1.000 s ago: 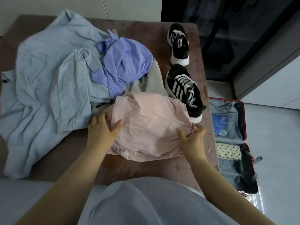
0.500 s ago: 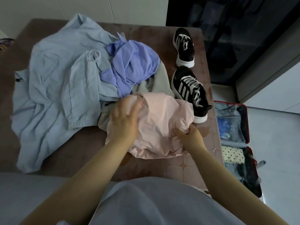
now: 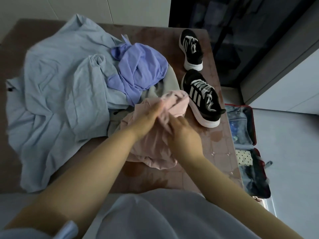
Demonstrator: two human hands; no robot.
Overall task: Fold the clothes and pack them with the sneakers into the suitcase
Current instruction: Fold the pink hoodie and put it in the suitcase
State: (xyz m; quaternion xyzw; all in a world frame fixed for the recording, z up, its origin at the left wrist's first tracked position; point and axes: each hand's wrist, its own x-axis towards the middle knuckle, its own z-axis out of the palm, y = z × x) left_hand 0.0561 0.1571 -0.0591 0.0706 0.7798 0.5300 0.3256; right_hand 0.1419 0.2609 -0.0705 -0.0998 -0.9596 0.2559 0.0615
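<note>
Tabletop [image 3: 215,144]: left hand [image 3: 146,118], right hand [image 3: 184,135] hold pink garment [image 3: 179,106].

Pink garment [image 3: 155,145], purple top [image 3: 141,73], black sneakers [image 3: 202,95] striped white

single head-worn wide-angle view, tilted forward and down, close over table [image 3: 198,175], suitcase [image 3: 254,128] at right edge.

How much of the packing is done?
Not much. The suitcase lies open on the floor with a dotted item inside. Both hands, left and right, are on the bunched pink top. Left to do: the blue shirt, purple top and grey piece lie unfolded, and the sneakers stand on the table.
</note>
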